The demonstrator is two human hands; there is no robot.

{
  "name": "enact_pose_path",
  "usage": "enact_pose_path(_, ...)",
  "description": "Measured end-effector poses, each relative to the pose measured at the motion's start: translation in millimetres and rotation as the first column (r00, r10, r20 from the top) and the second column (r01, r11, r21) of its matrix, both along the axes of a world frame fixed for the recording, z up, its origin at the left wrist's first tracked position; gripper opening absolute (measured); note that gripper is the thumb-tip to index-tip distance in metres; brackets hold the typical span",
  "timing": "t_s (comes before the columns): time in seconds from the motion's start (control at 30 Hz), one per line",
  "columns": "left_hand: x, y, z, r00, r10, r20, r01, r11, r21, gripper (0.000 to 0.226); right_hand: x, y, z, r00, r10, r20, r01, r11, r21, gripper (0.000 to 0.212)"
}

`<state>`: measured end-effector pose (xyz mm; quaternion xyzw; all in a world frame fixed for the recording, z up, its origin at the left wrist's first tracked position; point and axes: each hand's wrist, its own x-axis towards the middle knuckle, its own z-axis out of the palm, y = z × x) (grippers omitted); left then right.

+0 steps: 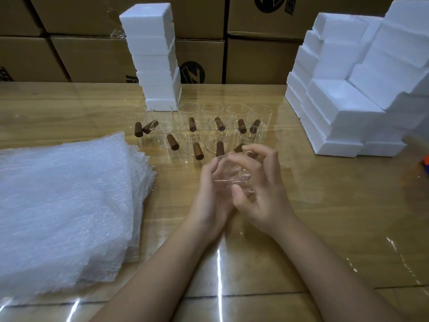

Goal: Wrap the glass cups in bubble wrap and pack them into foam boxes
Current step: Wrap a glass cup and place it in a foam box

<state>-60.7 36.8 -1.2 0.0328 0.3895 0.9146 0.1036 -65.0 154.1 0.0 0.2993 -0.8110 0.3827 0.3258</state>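
Observation:
A clear glass cup (232, 176) sits between both hands over the middle of the table, its brown wooden handle partly hidden behind my right fingers. My left hand (212, 194) cups it from the left with curled fingers. My right hand (261, 182) curls round it from the right and above. Several more glass cups with brown wooden handles (219, 133) stand in rows just beyond. A thick stack of bubble wrap sheets (62, 205) lies at the left. White foam boxes are piled at the right (348, 101), and a tall column of them (155, 54) stands at the back.
Brown cardboard cartons (92, 56) form a wall behind the wooden table (336, 205). A blurred orange and blue object (425, 162) lies at the right edge. The table has a glossy transparent cover with glare streaks near the front.

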Motion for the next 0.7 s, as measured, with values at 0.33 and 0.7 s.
enact_pose_path(0.33, -12.8, -16.5, -8.5, 0.986, 0.107, 0.126, -0.123, 0.984, 0.128, 0.041, -11.5, 7.2, -6.7, 0.989, 0.049, 0.140, -0.016, 0.973, -0.229, 0.060)
enact_pose_path(0.7, -12.7, -23.5, -7.8, 0.988, -0.035, 0.147, 0.078, 0.952, -0.296, 0.049, -22.2, 26.2, -2.8, 0.891, 0.200, 0.408, -0.061, 0.943, -0.328, 0.023)
